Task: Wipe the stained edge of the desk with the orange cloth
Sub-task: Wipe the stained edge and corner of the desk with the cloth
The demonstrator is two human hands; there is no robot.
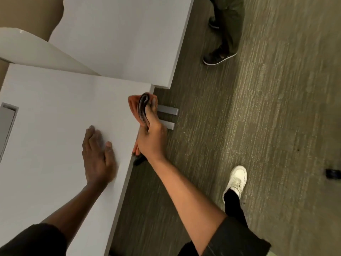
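The white desk (55, 111) fills the left half of the head view, its right edge (129, 174) running down toward me. My right hand (152, 137) is closed on the orange cloth (133, 106), which folds over that edge near the desk's far right corner. A dark, glossy patch (143, 108) shows on the cloth by my fingers. A dark smear (137, 160) sits on the edge just below my wrist. My left hand (97, 154) lies flat and open on the desktop, fingers together, pointing away from me.
A second white desk (120, 37) adjoins at the back. Two grey metal feet (168, 115) stick out onto the carpet (276, 108) under the corner. Another person's legs and dark shoe (219, 56) stand at the top. My white shoe (237, 180) is on the carpet at right.
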